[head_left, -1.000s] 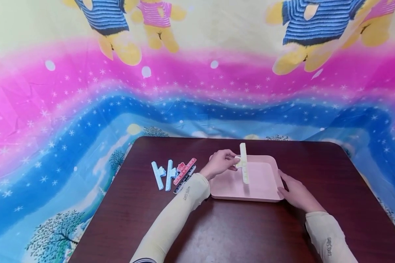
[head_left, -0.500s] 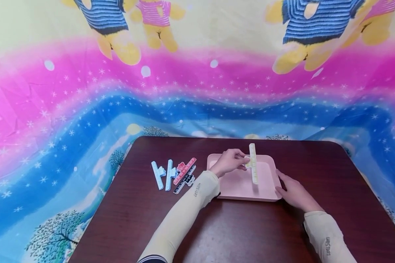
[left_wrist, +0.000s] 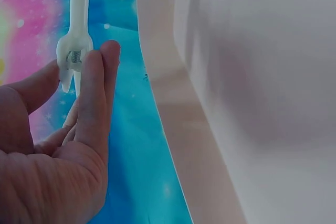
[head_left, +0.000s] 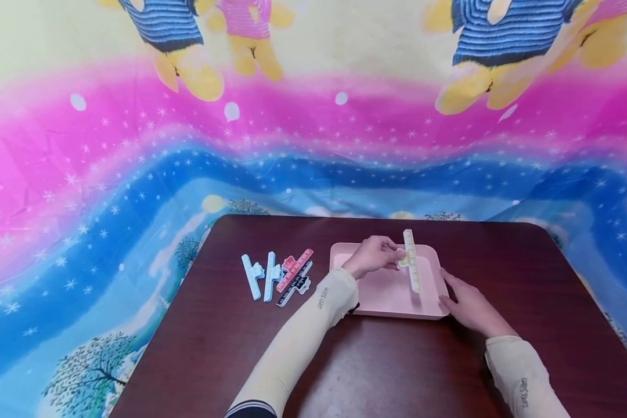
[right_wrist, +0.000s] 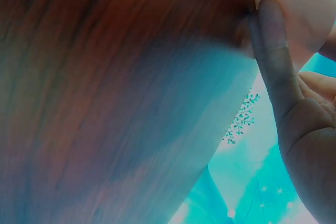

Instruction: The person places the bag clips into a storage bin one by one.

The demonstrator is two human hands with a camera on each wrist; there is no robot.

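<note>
My left hand (head_left: 371, 255) pinches the handle of a pale yellow clip (head_left: 414, 270) with a piano-key pattern on its long bar. The clip hangs upright above the pink tray (head_left: 384, 303), apart from its floor. In the left wrist view the thumb and fingers press the clip's handle (left_wrist: 75, 56), and a small spring shows inside. My right hand (head_left: 472, 305) touches the tray's right side with extended fingers. In the right wrist view its fingers (right_wrist: 273, 30) lie along the tray's pale outer wall (right_wrist: 304, 9).
Left of the tray several clips lie on the dark wooden table (head_left: 386, 366): two light blue clips (head_left: 252, 278), a red clip (head_left: 295, 271) and a black clip (head_left: 295, 284). The red and black ones lie close together. A printed cloth (head_left: 313, 133) hangs behind the table.
My left hand has moved to the right over the tray with the yellow clip. The right hand stays at the tray's side, and the loose clips lie where they were.
</note>
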